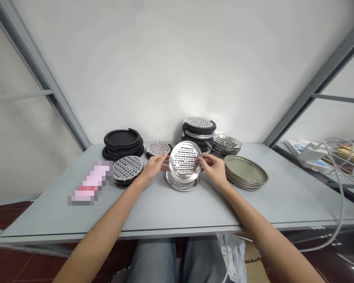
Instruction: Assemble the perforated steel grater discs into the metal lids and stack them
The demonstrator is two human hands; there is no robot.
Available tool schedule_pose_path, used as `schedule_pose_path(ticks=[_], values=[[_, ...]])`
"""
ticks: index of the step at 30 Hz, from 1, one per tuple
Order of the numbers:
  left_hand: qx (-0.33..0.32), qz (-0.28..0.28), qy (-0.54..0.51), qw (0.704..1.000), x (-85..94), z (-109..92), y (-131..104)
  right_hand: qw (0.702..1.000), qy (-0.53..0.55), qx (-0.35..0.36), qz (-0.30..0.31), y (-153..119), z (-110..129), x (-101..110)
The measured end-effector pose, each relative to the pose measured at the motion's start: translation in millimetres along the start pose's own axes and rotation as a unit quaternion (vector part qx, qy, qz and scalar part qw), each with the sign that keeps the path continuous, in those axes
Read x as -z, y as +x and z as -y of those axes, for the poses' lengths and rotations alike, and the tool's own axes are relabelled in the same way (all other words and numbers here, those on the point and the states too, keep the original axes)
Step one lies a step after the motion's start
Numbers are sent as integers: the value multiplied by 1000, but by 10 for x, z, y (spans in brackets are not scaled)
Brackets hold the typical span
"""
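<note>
A round, shiny slotted metal plate (185,162) is tilted up between my two hands, its slotted face towards me. My left hand (155,166) grips its left edge, the fingers partly hidden behind the rim. On the right edge, my right hand (214,168) pinches the rim with the thumb in front. Just below and behind the held plate, another shiny metal plate (181,185) with holes lies flat on the grey table (177,212). A small perforated disc in a black ring (158,148) lies behind my left hand.
Black round trays (122,138) and grey slotted discs (128,167) are stacked at left. Behind stands a taller mixed stack (198,125); slotted plates (227,142) and olive-green round trays (246,169) are piled at right. A blurred pink item (94,181) lies left. Cables (339,173) hang at far right.
</note>
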State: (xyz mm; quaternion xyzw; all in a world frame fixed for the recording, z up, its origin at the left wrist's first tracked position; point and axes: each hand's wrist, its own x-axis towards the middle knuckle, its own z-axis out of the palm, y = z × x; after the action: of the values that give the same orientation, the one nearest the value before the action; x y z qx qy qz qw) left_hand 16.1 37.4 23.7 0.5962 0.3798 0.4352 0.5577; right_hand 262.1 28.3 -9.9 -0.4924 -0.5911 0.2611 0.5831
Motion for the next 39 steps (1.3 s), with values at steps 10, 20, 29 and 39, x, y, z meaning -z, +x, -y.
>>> schedule_pose_path(ticks=[10,20,29,39], values=[[-268,-9,426,864,-60,90,-141,993,71,-90,13,44,-23,-25],[-245,-51,428,869,-28,166,-99,997,57,-36,40,43,-32,-30],[-227,-120,416,872,-1,104,-89,965,-147,198,93,-48,82,36],[-214,-129,376,892,40,140,-68,893,-228,377,87,-50,86,8]])
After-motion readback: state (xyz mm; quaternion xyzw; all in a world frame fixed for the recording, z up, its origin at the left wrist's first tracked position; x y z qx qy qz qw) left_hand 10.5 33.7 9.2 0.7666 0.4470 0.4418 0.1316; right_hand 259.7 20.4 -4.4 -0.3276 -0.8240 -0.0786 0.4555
